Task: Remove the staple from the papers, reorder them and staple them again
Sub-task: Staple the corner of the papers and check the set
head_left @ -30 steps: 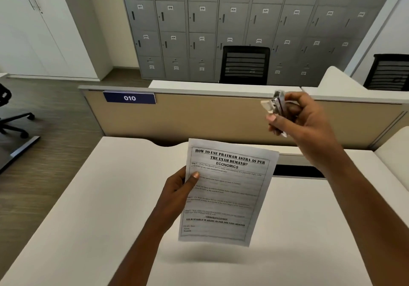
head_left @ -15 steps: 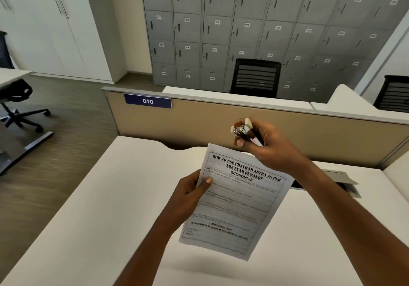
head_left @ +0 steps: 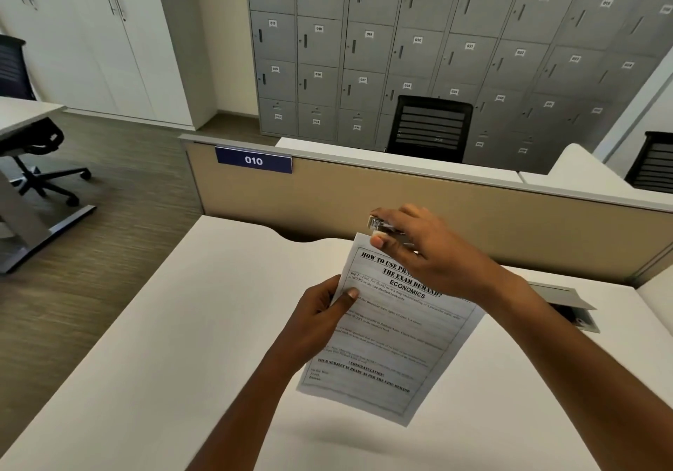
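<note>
Right hand (head_left: 429, 252) first: I see its grip wrapped around a small metal stapler (head_left: 382, 228), thumb under, fingers over the top, nose pointing left. Whether it is a stapler or a staple remover I can't quite tell, and I can't see its mouth. That nose sits right at the top-left corner of the papers (head_left: 393, 328), touching or just above the edge. Left hand (head_left: 320, 321) has a pinch grip on the sheets' left edge, thumb on the printed face, holding them in the air above the white surface (head_left: 182, 325). The long axis of the papers runs from that upper corner down toward me and a bit right, tilted clockwise. The key relation: the corner lies directly under the tool, nearer the right hand, while the left steadies things lower down. My read is that the tool is about to bite that corner. Beyond, the beige partition (head_left: 364, 197) carries a blue 010 plate (head_left: 253, 160).
</note>
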Tool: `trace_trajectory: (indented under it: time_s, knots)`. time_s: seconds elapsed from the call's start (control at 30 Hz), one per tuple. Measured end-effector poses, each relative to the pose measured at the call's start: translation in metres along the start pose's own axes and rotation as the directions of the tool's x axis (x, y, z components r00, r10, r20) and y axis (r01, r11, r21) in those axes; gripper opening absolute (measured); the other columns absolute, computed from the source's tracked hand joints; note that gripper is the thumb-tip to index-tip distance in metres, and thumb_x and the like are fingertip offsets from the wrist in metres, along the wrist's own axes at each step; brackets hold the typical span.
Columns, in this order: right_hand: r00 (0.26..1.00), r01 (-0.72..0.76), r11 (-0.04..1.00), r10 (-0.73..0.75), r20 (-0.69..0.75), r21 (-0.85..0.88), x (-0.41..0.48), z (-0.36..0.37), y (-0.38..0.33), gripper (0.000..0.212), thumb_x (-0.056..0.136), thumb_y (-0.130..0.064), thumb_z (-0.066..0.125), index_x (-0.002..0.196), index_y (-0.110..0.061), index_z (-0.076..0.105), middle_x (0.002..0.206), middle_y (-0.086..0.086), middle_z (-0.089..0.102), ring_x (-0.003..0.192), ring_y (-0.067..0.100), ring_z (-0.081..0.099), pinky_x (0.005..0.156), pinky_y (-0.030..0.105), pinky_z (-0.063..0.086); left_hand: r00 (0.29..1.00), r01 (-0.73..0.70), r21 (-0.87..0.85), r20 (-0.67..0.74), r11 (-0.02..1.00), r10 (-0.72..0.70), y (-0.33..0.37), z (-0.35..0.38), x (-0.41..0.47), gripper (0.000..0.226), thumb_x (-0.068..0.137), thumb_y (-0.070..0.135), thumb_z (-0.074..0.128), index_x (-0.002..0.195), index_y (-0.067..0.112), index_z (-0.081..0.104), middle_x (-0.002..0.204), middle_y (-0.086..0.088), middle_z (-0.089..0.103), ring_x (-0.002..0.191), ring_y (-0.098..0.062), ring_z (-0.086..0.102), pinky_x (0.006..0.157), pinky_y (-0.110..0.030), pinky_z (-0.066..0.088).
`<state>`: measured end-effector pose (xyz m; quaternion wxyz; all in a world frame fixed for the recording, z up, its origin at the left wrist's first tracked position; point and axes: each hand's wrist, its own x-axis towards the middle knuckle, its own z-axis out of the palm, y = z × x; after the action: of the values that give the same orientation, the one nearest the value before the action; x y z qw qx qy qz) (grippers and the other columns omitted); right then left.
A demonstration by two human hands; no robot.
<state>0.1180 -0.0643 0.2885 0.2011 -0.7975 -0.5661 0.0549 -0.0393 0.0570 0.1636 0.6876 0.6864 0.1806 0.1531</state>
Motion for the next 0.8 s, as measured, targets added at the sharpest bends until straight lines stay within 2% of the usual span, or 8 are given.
trace_trajectory:
  time_s: [0.2,0.37,0.5,0.63,0.73,0.8]
  knots:
    - [1.0,0.03,0.994,-0.031,-0.001,-0.1,-0.004,-0.001,-0.011,0.057,0.097,-0.052,0.048,0.148,-0.03,0.038,0.133,-0.004,0.048,0.112,0.009,0.037,0.091,0.028,0.036,1.0,-0.017,0.015,-0.006,1.0,0.017,-0.001,0.0,0.0,0.023,0.105,0.026,0.051,0.122,0.027,0.067,0.109,0.004,0.077,0.097,-0.022,0.076,0.081,-0.039,0.064]
    - [0.998,0.044,0.985,-0.034,0.06,-0.168,-0.003,0.001,-0.015,0.055,0.096,-0.05,0.051,0.147,-0.031,0.04,0.136,-0.006,0.052,0.11,0.007,0.036,0.089,0.027,0.033,1.0,-0.028,0.031,-0.009,0.999,0.028,-0.003,0.0,0.0,0.022,0.105,0.027,0.052,0.12,0.027,0.068,0.108,0.003,0.077,0.097,-0.024,0.076,0.084,-0.045,0.064]
    - [0.995,0.073,0.971,-0.055,0.084,-0.229,0.002,-0.002,-0.02,0.054,0.095,-0.051,0.055,0.143,-0.03,0.046,0.132,-0.005,0.058,0.114,0.013,0.045,0.091,0.032,0.038,0.999,-0.039,0.045,0.005,0.998,0.039,-0.003,0.0,0.0,0.03,0.099,0.041,0.054,0.121,0.028,0.068,0.11,0.002,0.077,0.1,-0.025,0.075,0.087,-0.049,0.063]
    - [0.989,0.121,0.933,-0.086,0.117,-0.34,0.007,-0.011,-0.027,0.051,0.091,-0.056,0.058,0.133,-0.027,0.057,0.117,-0.005,0.062,0.105,0.014,0.05,0.097,0.038,0.041,0.999,-0.047,0.059,0.011,0.997,0.047,-0.003,0.0,0.001,0.031,0.098,0.042,0.054,0.12,0.027,0.069,0.108,0.003,0.077,0.099,-0.023,0.075,0.088,-0.049,0.062]
    - [0.983,0.164,0.872,-0.107,0.148,-0.461,0.011,-0.016,-0.032,0.055,0.085,-0.066,0.06,0.124,-0.027,0.062,0.105,-0.007,0.061,0.095,0.011,0.051,0.088,0.033,0.041,0.999,-0.053,0.078,0.008,0.996,0.052,-0.004,0.0,0.002,0.023,0.105,0.032,0.053,0.118,0.026,0.07,0.107,0.001,0.077,0.097,-0.022,0.075,0.087,-0.05,0.062]
    - [0.98,0.187,0.831,-0.118,0.163,-0.524,0.013,-0.019,-0.036,0.057,0.083,-0.068,0.06,0.124,-0.028,0.062,0.104,-0.008,0.061,0.09,0.009,0.048,0.083,0.031,0.039,0.999,-0.05,0.087,0.009,0.995,0.05,-0.003,0.001,0.001,0.022,0.104,0.035,0.053,0.116,0.028,0.07,0.106,0.001,0.078,0.097,-0.022,0.076,0.087,-0.05,0.062]
